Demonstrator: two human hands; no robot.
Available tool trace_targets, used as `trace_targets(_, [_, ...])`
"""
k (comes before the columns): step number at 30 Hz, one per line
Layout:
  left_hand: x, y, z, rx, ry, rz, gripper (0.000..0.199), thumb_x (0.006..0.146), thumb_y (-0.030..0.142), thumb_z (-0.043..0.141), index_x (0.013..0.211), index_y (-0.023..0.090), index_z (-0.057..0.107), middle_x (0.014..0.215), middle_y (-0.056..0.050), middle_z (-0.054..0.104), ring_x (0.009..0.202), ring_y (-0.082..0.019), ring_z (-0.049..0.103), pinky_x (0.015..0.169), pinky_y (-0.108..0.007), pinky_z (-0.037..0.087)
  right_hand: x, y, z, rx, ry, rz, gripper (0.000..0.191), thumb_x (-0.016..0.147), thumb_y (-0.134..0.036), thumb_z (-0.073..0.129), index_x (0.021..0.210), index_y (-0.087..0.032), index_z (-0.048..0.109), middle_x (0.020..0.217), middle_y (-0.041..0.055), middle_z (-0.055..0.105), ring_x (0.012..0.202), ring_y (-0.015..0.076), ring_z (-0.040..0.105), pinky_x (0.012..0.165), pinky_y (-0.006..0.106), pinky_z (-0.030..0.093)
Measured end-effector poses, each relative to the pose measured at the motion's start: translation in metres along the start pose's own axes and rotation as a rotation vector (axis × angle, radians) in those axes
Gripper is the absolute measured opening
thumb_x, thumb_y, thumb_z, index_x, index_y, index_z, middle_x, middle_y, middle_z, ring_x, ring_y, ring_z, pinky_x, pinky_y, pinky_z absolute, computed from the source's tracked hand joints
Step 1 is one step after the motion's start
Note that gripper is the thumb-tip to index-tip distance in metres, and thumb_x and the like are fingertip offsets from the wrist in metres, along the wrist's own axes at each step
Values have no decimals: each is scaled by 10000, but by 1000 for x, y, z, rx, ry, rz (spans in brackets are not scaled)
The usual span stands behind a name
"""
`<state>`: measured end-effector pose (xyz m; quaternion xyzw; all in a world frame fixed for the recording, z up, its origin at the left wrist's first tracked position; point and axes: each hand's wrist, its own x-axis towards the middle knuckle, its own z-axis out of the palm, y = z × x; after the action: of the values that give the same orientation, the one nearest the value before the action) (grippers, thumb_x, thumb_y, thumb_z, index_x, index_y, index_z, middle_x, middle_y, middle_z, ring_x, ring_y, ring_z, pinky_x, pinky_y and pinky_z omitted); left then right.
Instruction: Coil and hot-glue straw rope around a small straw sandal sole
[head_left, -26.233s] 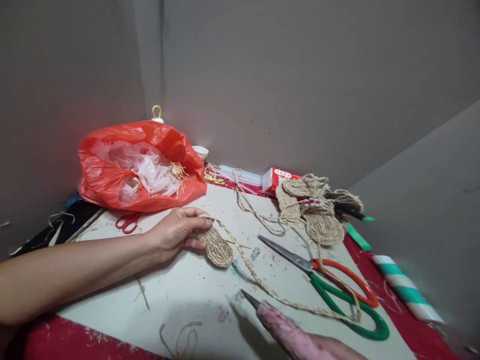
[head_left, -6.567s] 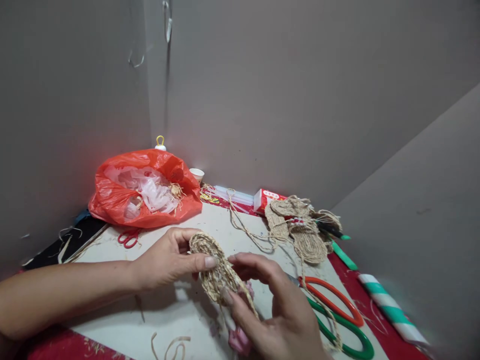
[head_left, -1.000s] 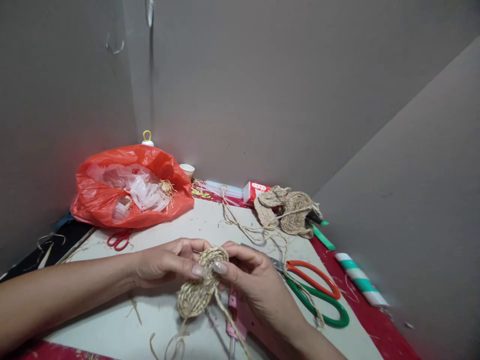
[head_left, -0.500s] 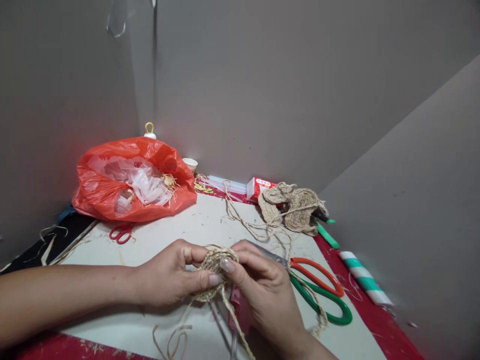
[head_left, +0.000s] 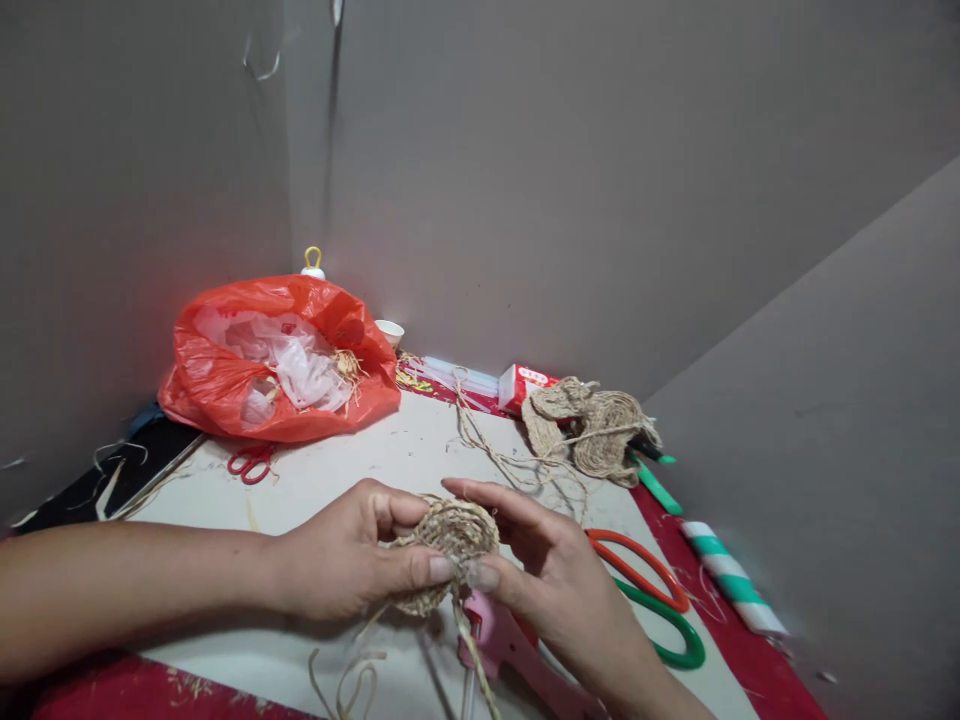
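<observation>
One straw coil [head_left: 459, 528], slanting away rightward, lies between the left hand [head_left: 349, 555], gripping it, and the right hand [head_left: 559, 570], whose hold is unclear.

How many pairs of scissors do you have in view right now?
2: small red scissors just in front of the red bag, and large orange-and-green scissors beside the right hand, their blades hidden. Others may be covered.

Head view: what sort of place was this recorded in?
Probably a small craft workspace, whether at home or in a workshop I cannot tell. Showing it: the coiled cord piece, the large scissors with orange and green handles, and a pink tool that looks like a glue gun.
</observation>
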<state>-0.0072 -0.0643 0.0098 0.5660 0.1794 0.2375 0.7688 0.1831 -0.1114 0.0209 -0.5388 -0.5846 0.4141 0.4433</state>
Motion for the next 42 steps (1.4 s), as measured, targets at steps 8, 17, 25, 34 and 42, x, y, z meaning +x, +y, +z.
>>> trace_targets(8, [1,0,-5,-94,-12,-78,337,772,425,736,912,119,729,753,-38,645,599,-99,521,595,-217,402,1,5,-19,229,-192,21,550,681,-587,760,1111,-247,718,810,42,679,687,193,599,640,299,517])
trace_targets(17, [9,-3,-14,-196,196,-122,327,677,375,805,801,87,715,702,-49,673,526,-82,546,572,-225,435,-4,11,-5,398,275,-33,476,844,-490,666,513,-197,491,437,-63,381,419,80,327,417,208,304])
trace_targets(25, [14,1,-15,-330,246,-135,246,661,298,801,753,92,701,699,-42,688,606,-119,590,642,-255,430,-9,1,-3,14,305,-93,236,800,-434,723,753,-230,614,564,-45,522,492,101,474,447,186,416])
trace_targets(34, [16,-5,-18,-404,326,-175,192,666,248,789,691,99,671,637,-22,649,572,-111,548,607,-249,383,-14,8,17,-992,0,-986,254,947,-148,477,1163,-169,609,705,46,663,569,180,569,508,288,454])
trace_targets(42, [18,-4,-15,-448,384,-211,177,637,213,793,699,95,676,657,-30,669,601,-122,590,609,-246,430,-9,16,20,-892,-150,-1098,216,970,-116,415,953,-122,631,679,51,668,584,161,550,555,292,426])
